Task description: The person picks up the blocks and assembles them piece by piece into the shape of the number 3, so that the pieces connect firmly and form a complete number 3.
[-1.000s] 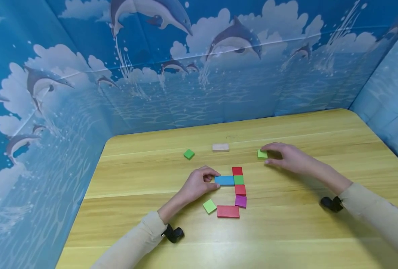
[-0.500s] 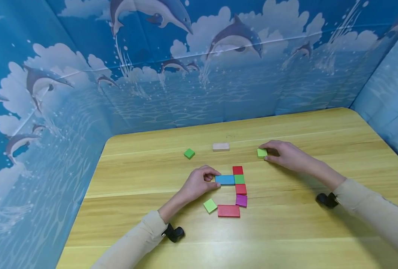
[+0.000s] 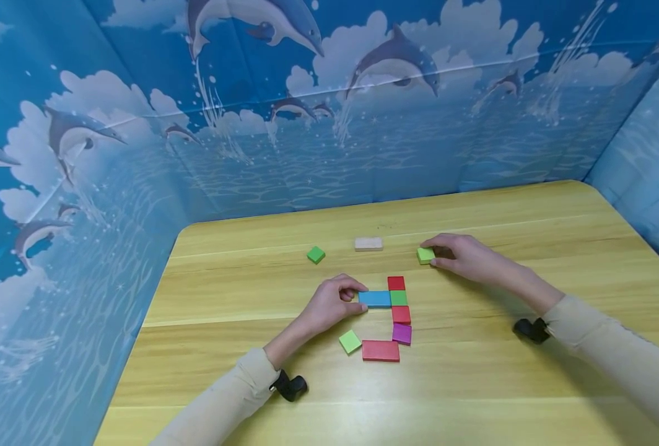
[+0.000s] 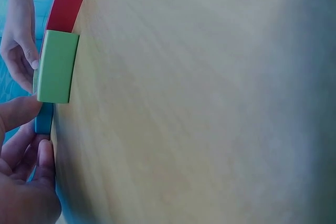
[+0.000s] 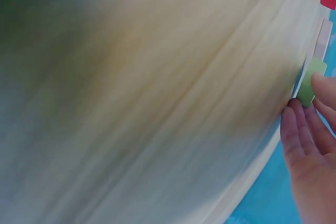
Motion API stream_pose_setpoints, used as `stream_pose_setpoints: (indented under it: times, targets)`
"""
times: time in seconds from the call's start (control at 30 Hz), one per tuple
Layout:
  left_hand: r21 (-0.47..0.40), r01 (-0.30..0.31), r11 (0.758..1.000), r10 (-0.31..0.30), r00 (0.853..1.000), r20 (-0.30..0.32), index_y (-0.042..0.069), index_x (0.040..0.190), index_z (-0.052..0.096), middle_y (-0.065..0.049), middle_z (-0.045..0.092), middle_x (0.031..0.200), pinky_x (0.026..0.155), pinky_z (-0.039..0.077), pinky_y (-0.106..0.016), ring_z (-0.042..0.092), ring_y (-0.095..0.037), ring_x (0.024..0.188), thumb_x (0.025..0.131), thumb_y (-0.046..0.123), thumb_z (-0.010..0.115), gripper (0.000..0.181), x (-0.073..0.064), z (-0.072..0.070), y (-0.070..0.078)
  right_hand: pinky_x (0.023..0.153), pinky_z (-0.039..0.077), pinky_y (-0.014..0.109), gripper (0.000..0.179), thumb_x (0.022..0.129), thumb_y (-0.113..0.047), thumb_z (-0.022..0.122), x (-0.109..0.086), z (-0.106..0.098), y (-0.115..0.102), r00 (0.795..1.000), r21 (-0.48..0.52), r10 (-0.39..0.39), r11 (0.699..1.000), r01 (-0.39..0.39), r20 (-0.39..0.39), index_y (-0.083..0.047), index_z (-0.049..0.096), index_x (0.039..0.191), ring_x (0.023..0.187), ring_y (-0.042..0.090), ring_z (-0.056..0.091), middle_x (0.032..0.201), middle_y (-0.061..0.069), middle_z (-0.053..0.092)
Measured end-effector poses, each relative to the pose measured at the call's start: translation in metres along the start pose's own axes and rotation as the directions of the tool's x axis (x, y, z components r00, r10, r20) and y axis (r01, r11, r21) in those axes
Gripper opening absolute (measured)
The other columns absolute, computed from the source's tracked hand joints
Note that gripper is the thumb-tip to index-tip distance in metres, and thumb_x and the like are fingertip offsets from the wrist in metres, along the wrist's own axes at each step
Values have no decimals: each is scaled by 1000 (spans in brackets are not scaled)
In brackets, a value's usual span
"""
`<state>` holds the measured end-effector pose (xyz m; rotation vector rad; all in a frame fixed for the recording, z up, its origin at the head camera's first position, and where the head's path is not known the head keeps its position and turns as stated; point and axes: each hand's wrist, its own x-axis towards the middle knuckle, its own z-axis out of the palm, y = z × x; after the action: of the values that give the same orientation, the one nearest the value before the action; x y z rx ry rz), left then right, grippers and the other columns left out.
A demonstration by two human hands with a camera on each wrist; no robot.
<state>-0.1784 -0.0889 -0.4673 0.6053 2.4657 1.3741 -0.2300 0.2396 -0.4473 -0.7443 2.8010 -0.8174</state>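
Note:
My left hand [image 3: 326, 305] holds the left end of a flat blue block [image 3: 375, 300] between thumb and forefinger. The block's right end touches a green square block [image 3: 399, 298], which sits in a column between an upper red square block [image 3: 396, 283] and a lower red square block [image 3: 401, 314]. Farther back on the right, my right hand [image 3: 463, 255] pinches a light green block [image 3: 425, 256], also visible in the right wrist view as a green block [image 5: 312, 81] between thumb and fingers. Just in front of my left hand lies another light green block [image 3: 350, 342].
Below the column lie a purple block [image 3: 402, 334] and a longer red block [image 3: 380, 351]. Toward the back are a green block [image 3: 316, 254] and a pale wooden block [image 3: 368, 244]. A dolphin-print curtain [image 3: 318, 161] hangs along the back edge of the wooden table [image 3: 474, 384].
My right hand has closed its thumb and finger on the light green block and shifted it slightly left. My left hand stays at the blue block.

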Motion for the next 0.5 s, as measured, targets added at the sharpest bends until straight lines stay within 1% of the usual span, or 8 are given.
stream_pose_setpoints:
  times: [0.23,0.33,0.5]
  targets:
    - [3,10,1000,-10,1000,-9,10,107,74,-4,58,92,72,45,-25,51,-14,81,83,10,80,25,1,0,0,91,48,49,40,93,-8,67,6,2,-8,1000,30,2,1000,-3,16,-5,60,132,112,30,58,126,13,61]
    - [-1,16,1000,-16,1000,-14,11,106,74,-3,58,91,72,44,-25,51,-14,81,82,10,80,24,1,1,0,91,48,48,40,93,-7,67,9,4,-10,1000,47,0,999,-1,21,-5,60,132,112,29,58,126,12,61]
    - [-3,13,1000,-13,1000,-9,11,107,74,-3,58,91,73,44,-25,51,-15,81,83,11,80,25,1,1,-1,92,48,48,39,93,-6,67,13,7,-13,1000,47,-15,999,14,25,-6,61,132,113,29,58,127,12,61]
